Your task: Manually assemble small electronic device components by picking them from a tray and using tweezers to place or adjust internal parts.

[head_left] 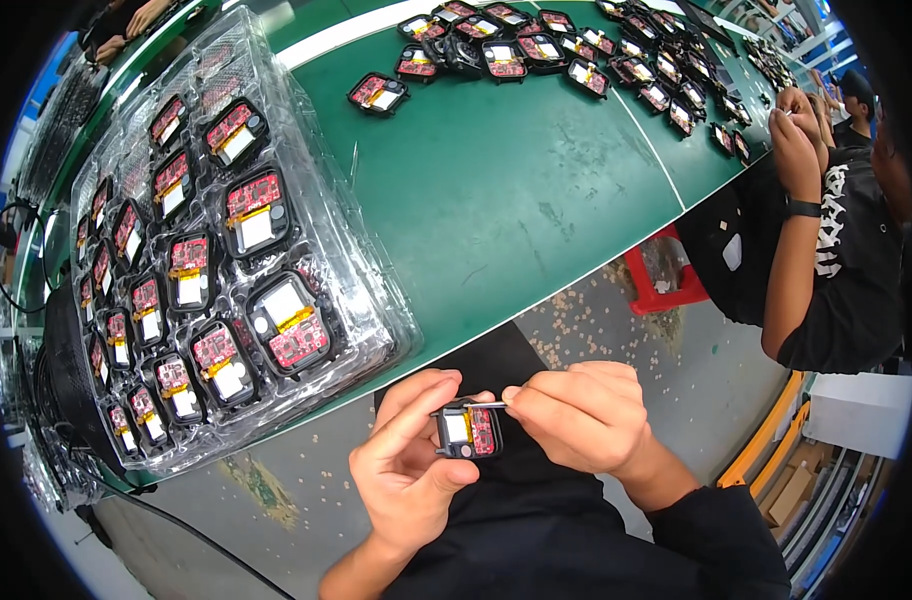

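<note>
Above my lap, my left hand (408,468) grips a small black device housing (469,433) by its edges, fingers at the top and thumb below. Its open face shows a red circuit board, a white block and a strip of yellow tape. Pinched in my right hand (588,418) is a thin silvery tool (486,404), lying along the housing's upper edge. The tool's exact tip is too small to make out. To the left, a clear plastic tray (376,290) carries several similar housings (259,212) in its pockets.
The green table (456,190) has a cluster of more housings (503,60) along its far side, stretching right. A co-worker in a black shirt (846,260) sits at the right. Below the table's edge are a red stool (666,275) and a black cable (201,535).
</note>
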### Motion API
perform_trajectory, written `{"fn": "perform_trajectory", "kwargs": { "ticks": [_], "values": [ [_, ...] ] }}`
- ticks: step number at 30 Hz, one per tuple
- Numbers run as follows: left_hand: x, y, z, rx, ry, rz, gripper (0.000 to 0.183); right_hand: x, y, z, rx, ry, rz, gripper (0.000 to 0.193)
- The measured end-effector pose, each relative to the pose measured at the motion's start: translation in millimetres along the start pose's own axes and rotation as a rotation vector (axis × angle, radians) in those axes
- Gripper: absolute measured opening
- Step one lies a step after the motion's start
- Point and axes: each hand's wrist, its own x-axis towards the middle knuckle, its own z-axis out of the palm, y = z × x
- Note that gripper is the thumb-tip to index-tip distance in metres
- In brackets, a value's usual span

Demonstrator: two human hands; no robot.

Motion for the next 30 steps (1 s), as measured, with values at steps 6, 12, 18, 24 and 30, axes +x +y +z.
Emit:
{"fn": "perform_trajectory", "kwargs": {
  "ticks": [6,12,18,24,30],
  "values": [
    [-2,2,-1,-0.015,0.004,-0.014,0.071,3,-5,-1,0.109,0.037,0.069,0.021],
    [-4,2,-2,-0.004,0.002,-0.022,0.071,1,-5,0,0.109,0.016,0.081,0.022],
    [-6,0,2,-0.002,0.044,-0.027,0.07,-5,-11,5,0.08,0.033,0.092,0.024],
    [-9,11,-1,-0.032,0.048,0.004,0.067,5,-12,4,0.065,-0.028,0.028,0.025],
    [-2,77,-19,0.331,-0.164,0.284,0.07,31,2,-14,0.16,0.175,0.218,0.019]
  ]
}}
